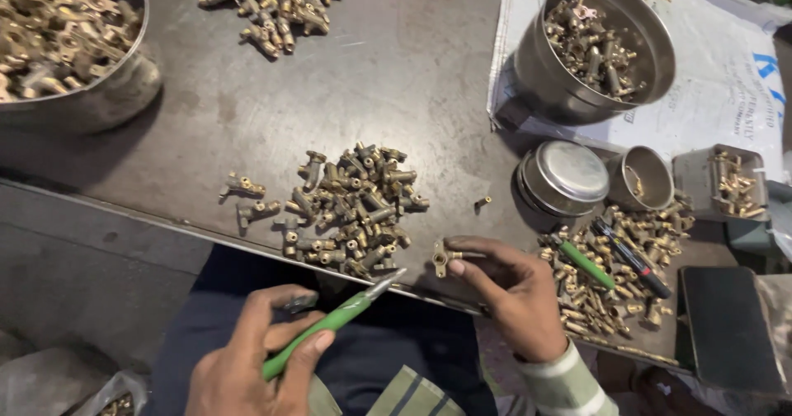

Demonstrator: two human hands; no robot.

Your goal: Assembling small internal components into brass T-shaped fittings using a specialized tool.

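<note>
Holding a small T-shaped brass fitting [443, 257] pinched between thumb and fingertips, your right hand [513, 292] keeps it just off the near edge of the dark metal surface [247, 111]. Your left hand [247, 358] is closed around a green-handled pointed tool [330, 324], its metal tip aimed toward the fitting and near it, not touching. Just beyond both hands lies the loose pile of small brass fittings [351, 210]. To the outside of your right hand sit a second green-handled tool [586, 264] and a lidded round steel tin [563, 177]. You appear to be between picking and working: next, bring tip and fitting together steadily, keeping the fitting from turning.
</note>
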